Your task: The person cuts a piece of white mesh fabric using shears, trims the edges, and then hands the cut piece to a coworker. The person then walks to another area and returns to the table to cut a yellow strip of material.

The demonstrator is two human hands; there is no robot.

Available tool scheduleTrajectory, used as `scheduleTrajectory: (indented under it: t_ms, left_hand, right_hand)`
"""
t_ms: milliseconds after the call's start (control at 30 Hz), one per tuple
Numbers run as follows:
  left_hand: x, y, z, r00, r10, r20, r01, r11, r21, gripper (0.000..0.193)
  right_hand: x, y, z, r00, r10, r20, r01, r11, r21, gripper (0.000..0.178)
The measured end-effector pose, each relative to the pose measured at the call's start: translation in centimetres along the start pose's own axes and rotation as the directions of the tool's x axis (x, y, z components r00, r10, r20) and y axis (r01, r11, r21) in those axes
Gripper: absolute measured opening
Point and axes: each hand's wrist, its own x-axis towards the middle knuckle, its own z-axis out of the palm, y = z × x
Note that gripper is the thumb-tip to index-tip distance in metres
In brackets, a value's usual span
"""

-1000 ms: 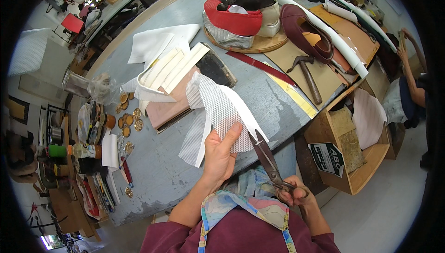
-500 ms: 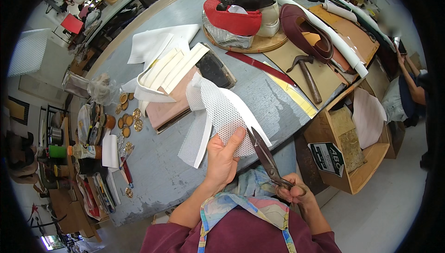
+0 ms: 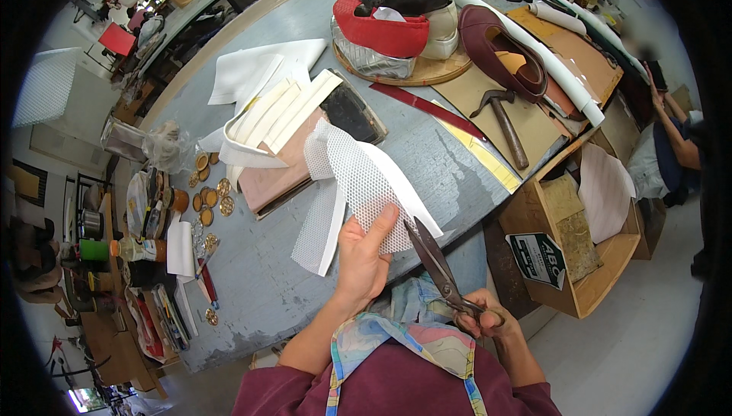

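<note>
A white perforated mesh piece [image 3: 362,176] with a smooth white border is pinched in my left hand [image 3: 364,257], thumb on top. It curves away over the table, and a second mesh flap with a white edge hangs down to the left. My right hand [image 3: 482,314] is closed around the handles of dark metal scissors [image 3: 436,265]. Their blades point up and away, the tips at the mesh piece's lower right edge beside my left thumb. Whether the blades touch the mesh, I cannot tell.
Beyond my left hand lie a pinkish book-like block [image 3: 278,176] and cream strips [image 3: 286,115]. A hammer [image 3: 505,130], maroon shoe [image 3: 488,42] and red shoe upper [image 3: 385,31] are farther right. Round gold pieces [image 3: 204,200] lie left. An open wooden drawer [image 3: 583,294] juts out right; another person [image 3: 663,141] stands beyond.
The scissors have shifted slightly down and left, their tips now lower along the mesh edge. My left hand and the mesh piece have moved slightly left. The other person's hands have shifted.
</note>
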Motion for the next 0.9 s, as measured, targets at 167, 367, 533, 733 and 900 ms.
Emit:
scheduleTrajectory:
  t_ms: [167,367,533,733,900]
  left_hand:
    - [0.0,-0.2,-0.5,0.996,0.023,-0.082,-0.018,0.998,0.062,0.029]
    - [0.3,0.0,1.1,0.998,0.034,-0.055,-0.026,0.991,0.129,0.03]
    - [0.0,-0.3,0.6,0.998,0.014,-0.063,-0.005,0.99,0.14,0.032]
    - [0.2,0.4,-0.3,0.987,-0.08,-0.14,0.085,0.996,0.031,0.036]
    - [0.7,0.9,-0.2,0.996,-0.071,-0.061,0.08,0.983,0.163,0.034]
  right_hand:
    - [-0.5,0.2,-0.3,0.998,0.067,0.004,-0.067,0.996,-0.051,0.067]
    - [0.2,0.5,-0.3,0.996,-0.047,0.074,0.041,0.996,0.075,0.052]
    - [0.2,0.8,-0.7,1.0,-0.021,0.007,0.021,1.0,-0.005,0.044]
    - [0.1,0.3,-0.3,0.998,0.016,-0.061,-0.02,0.997,-0.074,0.039]
    - [0.2,-0.3,0.4,0.995,0.039,-0.094,-0.057,0.98,-0.19,0.038]
